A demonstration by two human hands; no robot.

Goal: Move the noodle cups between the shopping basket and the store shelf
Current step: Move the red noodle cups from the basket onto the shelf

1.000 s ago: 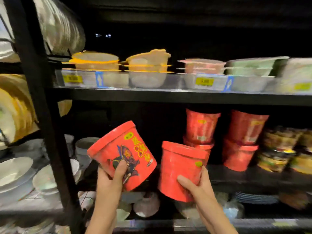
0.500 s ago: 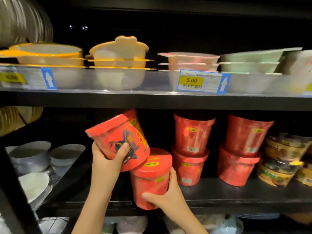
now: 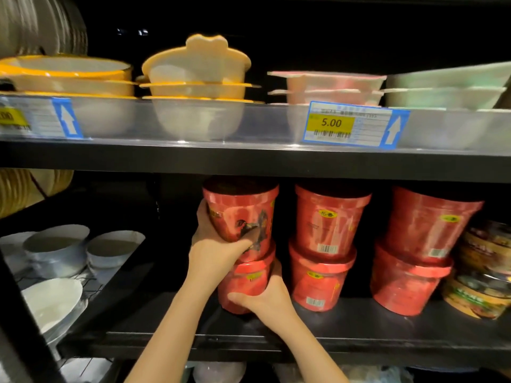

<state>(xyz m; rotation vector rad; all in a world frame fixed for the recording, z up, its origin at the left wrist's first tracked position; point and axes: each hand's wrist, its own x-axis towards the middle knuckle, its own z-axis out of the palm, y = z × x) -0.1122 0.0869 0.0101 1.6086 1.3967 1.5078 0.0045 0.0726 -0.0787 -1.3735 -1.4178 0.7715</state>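
Stacking Red Noodle Cups on the Dark Shelf

Gripping one cup apiece, both hands work at the left end of the lower shelf (image 3: 345, 324). The left hand (image 3: 218, 252) wraps its fingers (image 3: 203, 214) round the upper noodle cup (image 3: 243, 214), thumb across the printed front, and that cup sits upright on top of a second one. The right hand (image 3: 265, 297) curls round the lower noodle cup (image 3: 246, 277), which stands on the shelf board near its front edge.

Six red cups show in all, arranged as three stacks of two. The held pair forms the left stack; a middle stack (image 3: 323, 250) stands just beside it, and a right stack (image 3: 420, 252) stands a little apart from that. Further right sit two darker, flatter noodle bowls (image 3: 484, 272), one on the other, partly cut by the frame edge.

On the shelf above, behind a clear rail, stand four piles of plastic bowls: two with yellow rims (image 3: 193, 87), one pink (image 3: 326, 87), one pale green (image 3: 445, 87). A price tag (image 3: 348, 124) reading 5.00 hangs on the rail; a second tag (image 3: 36, 117) shows at far left. White ceramic bowls (image 3: 55, 250) fill the neighbouring rack on the left.
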